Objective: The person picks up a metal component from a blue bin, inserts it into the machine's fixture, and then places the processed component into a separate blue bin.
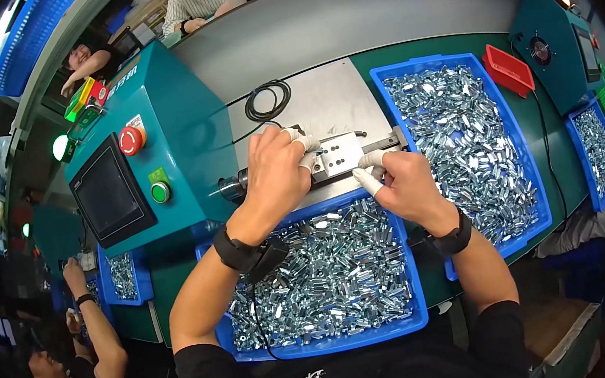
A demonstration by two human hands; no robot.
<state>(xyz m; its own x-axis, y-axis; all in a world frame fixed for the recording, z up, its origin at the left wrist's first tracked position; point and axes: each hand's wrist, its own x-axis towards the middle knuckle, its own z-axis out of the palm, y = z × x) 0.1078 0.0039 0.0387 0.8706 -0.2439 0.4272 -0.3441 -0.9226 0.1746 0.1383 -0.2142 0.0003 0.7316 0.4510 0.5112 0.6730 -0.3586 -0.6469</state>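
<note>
Right grip (405,183) at fixture (342,152), blue tray (335,343), cable (287,94) nearby

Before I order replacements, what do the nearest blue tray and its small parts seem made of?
Blue tray: probably plastic, smooth with a slight sheen, from its even colour. Small parts: likely metal, bright silvery glints suggesting a plated or polished finish; exact alloy unclear.

Machine housing (194,119): teal — stop button (132,140) red, push button (160,192) green, screen (110,192) black. Fixture block (344,153): pale silver, dotted with dark holes. Metal parts (321,284): bright silver, in blue trays (417,288). Small bin (509,71): red. Worktop (568,174): dark green. Finger covers (367,180): white; wristbands (454,237): black. Far person's shirt (214,3) — pale, dark-striped.
</note>
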